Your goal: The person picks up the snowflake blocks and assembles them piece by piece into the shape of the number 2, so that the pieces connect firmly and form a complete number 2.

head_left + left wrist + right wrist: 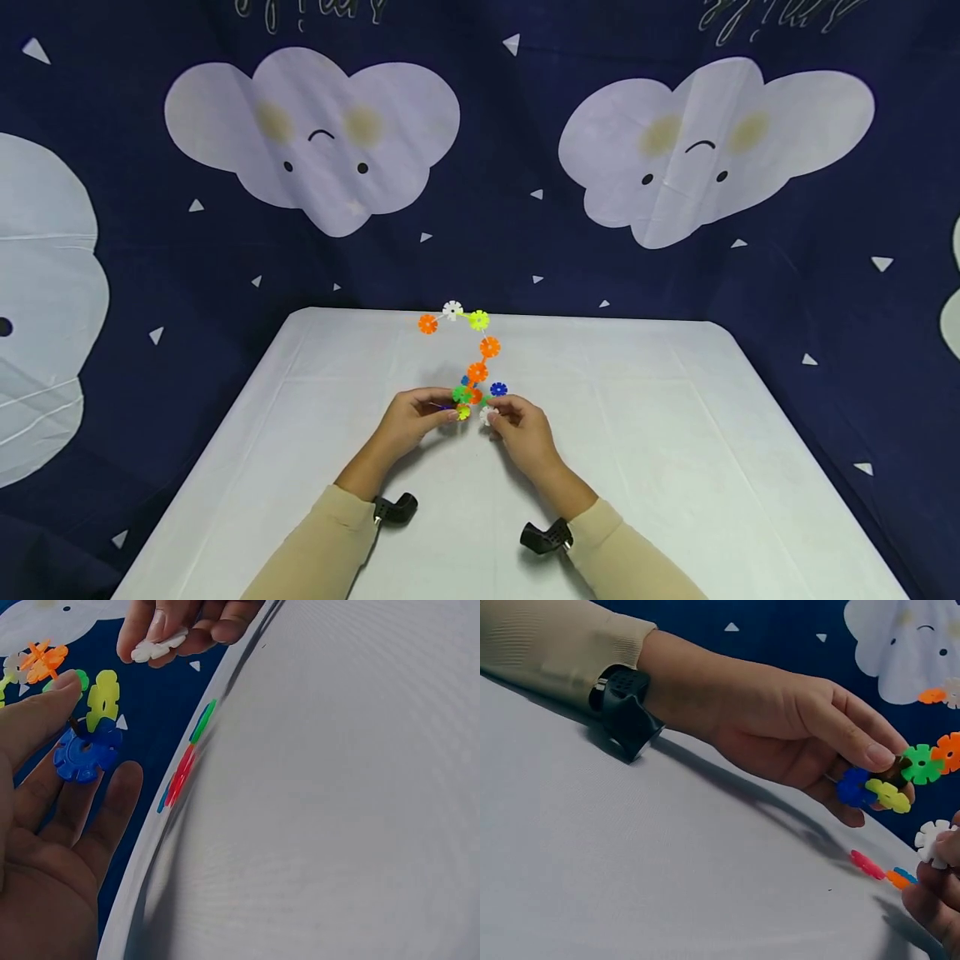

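My left hand (408, 419) grips the lower end of a chain of slotted plastic snowflake discs, thumb on top. In the right wrist view a green disc (922, 765), a yellow disc (889, 796) and a blue disc (855, 787) sit around its fingertips. Above them the chain curves up through orange discs (490, 347), a yellow-green disc (478, 320) and a white disc, to an orange disc (427, 323) at its far end. Close by, my right hand (525, 433) pinches a separate white snowflake disc (160, 649) between thumb and fingers.
Several more discs, among them a pink disc (867, 864) and an orange disc (898, 880), show low over the white table (645, 467) near the hands. Behind the table hangs a dark blue cloth (495, 250) printed with clouds. Each wrist carries a black camera.
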Tool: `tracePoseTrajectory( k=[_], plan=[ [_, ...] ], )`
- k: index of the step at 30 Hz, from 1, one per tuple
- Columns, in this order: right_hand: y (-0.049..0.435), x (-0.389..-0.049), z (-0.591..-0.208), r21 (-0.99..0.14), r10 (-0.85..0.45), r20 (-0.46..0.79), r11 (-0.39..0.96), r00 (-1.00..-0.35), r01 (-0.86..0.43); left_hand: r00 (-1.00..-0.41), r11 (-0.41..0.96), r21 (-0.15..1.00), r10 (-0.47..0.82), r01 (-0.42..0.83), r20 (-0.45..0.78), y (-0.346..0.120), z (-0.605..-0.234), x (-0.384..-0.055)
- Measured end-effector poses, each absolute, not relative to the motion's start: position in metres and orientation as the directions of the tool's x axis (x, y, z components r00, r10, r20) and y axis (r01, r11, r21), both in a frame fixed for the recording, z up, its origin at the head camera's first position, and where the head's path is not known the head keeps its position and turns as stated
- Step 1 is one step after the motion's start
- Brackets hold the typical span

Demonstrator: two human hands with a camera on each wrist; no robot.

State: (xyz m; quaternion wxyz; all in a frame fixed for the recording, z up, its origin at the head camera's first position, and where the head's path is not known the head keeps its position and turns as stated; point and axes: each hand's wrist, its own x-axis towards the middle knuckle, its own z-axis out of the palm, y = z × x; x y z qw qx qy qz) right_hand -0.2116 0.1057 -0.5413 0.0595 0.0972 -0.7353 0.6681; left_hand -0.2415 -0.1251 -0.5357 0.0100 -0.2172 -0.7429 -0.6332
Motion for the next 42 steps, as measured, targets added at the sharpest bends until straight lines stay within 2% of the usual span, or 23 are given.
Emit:
tracePoseTrajectory(
  k=[7,18,30,42],
  plan=[
    [0.1065,-0.212,-0.5387,-0.984,-0.013,0.173,-0.048,-0.985,-0.172,-0.895,0.089,0.94,0.347,0.328,0.28,-0.1226,-0.5357,-0.2406],
    [0.1056,-0.2092,-0.5388,-0.963,-0.058,0.226,-0.165,-0.973,-0.213,-0.893,0.091,0.944,0.365,0.317,0.265,-0.1211,-0.5342,-0.2366],
    [0.1055,-0.2089,-0.5389,-0.954,-0.066,0.264,-0.162,-0.962,-0.251,-0.89,0.083,0.944,0.37,0.318,0.268,-0.121,-0.5323,-0.2361],
    [0.099,-0.2041,-0.5419,-0.932,-0.047,0.36,-0.052,-0.932,-0.358,-0.892,0.003,0.955,0.358,0.298,0.277,-0.118,-0.5332,-0.2365]
  ],
)
